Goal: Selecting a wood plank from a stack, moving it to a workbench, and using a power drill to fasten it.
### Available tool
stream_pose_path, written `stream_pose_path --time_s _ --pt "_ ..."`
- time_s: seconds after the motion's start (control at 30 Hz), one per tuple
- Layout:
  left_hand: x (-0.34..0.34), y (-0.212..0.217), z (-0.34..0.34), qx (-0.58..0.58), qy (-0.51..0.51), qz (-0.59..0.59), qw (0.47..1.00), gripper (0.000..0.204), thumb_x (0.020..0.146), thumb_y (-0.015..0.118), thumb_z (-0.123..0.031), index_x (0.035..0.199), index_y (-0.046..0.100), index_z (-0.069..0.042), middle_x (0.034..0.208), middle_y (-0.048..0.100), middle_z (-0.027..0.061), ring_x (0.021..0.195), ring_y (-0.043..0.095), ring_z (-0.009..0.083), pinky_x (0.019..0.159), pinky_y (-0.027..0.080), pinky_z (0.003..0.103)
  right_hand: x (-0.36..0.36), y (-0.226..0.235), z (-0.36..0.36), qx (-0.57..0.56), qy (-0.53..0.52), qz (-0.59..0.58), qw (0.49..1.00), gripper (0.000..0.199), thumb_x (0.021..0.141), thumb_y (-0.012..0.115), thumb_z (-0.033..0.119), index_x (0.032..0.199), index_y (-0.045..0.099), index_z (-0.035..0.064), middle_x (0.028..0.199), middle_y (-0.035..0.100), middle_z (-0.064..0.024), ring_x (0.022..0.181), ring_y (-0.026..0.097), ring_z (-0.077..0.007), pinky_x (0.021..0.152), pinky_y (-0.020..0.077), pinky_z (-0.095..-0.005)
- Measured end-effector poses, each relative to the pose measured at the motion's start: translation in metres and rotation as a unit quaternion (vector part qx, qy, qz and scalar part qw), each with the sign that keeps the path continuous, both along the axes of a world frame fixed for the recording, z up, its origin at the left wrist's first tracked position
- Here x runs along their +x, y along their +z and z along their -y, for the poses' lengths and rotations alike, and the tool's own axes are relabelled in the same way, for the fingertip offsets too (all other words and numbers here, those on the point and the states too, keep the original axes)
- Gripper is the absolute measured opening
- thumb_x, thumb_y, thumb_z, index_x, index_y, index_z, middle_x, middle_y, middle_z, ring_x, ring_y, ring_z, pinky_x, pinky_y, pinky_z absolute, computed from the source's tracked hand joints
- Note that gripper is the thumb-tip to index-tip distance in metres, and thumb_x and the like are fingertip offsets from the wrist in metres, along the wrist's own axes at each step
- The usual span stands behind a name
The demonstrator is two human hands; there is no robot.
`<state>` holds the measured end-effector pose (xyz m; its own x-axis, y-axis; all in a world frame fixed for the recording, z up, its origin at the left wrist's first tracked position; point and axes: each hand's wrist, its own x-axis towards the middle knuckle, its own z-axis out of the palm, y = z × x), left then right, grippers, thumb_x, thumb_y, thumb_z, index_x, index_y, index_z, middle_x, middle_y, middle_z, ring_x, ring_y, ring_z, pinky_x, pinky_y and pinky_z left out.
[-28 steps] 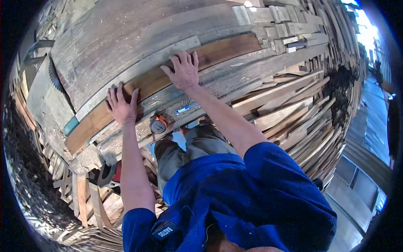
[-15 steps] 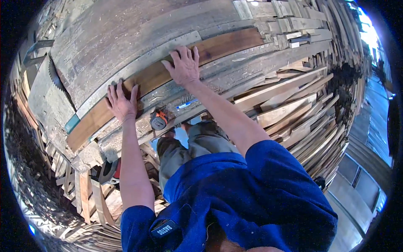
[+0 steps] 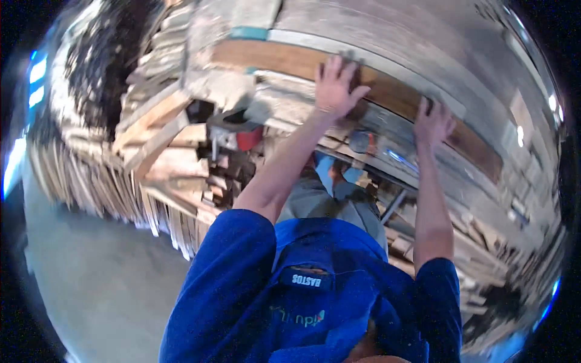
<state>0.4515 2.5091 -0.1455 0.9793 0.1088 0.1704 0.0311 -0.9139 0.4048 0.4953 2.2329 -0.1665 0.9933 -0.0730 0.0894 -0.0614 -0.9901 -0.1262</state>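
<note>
A long brown wooden board [image 3: 272, 56] lies across the bench beside a pale strip [image 3: 315, 40] with a teal block [image 3: 249, 32] at its left end. My left hand [image 3: 338, 88] rests on the board left of its middle, fingers spread and thumb out to the right. Further right, my right hand [image 3: 433, 124] lies over the board with its fingers stretched toward the far edge, somewhat blurred. Neither hand is wrapped round anything. On the near side, between the hands, sit a dark and orange tape measure [image 3: 362, 142] and a blue and white pen [image 3: 401, 160].
A red and black power tool [image 3: 242, 132] stands below the bench's left part, among wood offcuts [image 3: 175, 160]. Stacked wood pieces [image 3: 78, 154] line the left side above a grey floor [image 3: 115, 266]. More scrap strips [image 3: 466, 242] lie at the lower right.
The view has swung left, so bench, board and hands appear further right and turned; more floor and the power tool show. Both hands remain on the board at about the same spots.
</note>
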Motion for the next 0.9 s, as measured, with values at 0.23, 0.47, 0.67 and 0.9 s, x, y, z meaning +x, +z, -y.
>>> stream_pose_path --time_s 0.23,0.47,0.67,0.9 --pt "-0.15 0.065 -0.061 -0.19 0.042 -0.096 0.976 0.037 0.096 0.057 -0.041 0.1 0.06 -0.004 0.088 0.062 0.0208 0.085 0.062 0.0419 0.074 0.051 0.049 -0.003 0.0 -0.013 0.021 0.024 0.03 0.999 0.049 0.095 0.053 0.056 0.125 0.066 0.0184 0.136 0.059 -0.0076 0.133 0.047 -0.0285 0.112 0.0295 -0.0534" --pt "-0.367 0.064 -0.084 -0.291 0.253 -0.368 0.846 0.056 0.093 0.055 -0.058 0.095 0.07 -0.004 0.095 0.069 0.0224 0.094 0.065 0.0403 0.08 0.051 0.048 0.01 -0.012 0.023 -0.094 0.043 0.028 0.994 0.06 0.097 0.047 0.057 0.126 0.064 0.007 0.134 0.06 -0.0163 0.121 0.056 -0.0361 0.101 0.0426 -0.0524" --pt "-0.676 0.011 -0.091 -0.271 0.536 -0.506 0.619 0.061 0.089 0.054 -0.058 0.1 0.073 -0.002 0.107 0.07 0.0226 0.105 0.066 0.0389 0.09 0.052 0.048 0.012 0.003 -0.112 0.094 0.191 -0.011 0.977 0.054 0.098 0.054 0.047 0.126 0.063 0.0017 0.131 0.06 -0.0224 0.12 0.055 -0.0386 0.101 0.0442 -0.0485" --pt "-0.743 -0.031 -0.112 -0.35 0.503 -0.489 0.621 0.052 0.092 0.054 -0.054 0.109 0.073 -0.008 0.099 0.071 0.0216 0.089 0.07 0.032 0.081 0.056 0.042 -0.146 0.139 -0.404 0.276 0.51 -0.173 0.797 0.041 0.096 0.061 0.029 0.122 0.062 -0.0024 0.118 0.066 -0.0226 0.111 0.061 -0.036 0.098 0.0457 -0.0412"
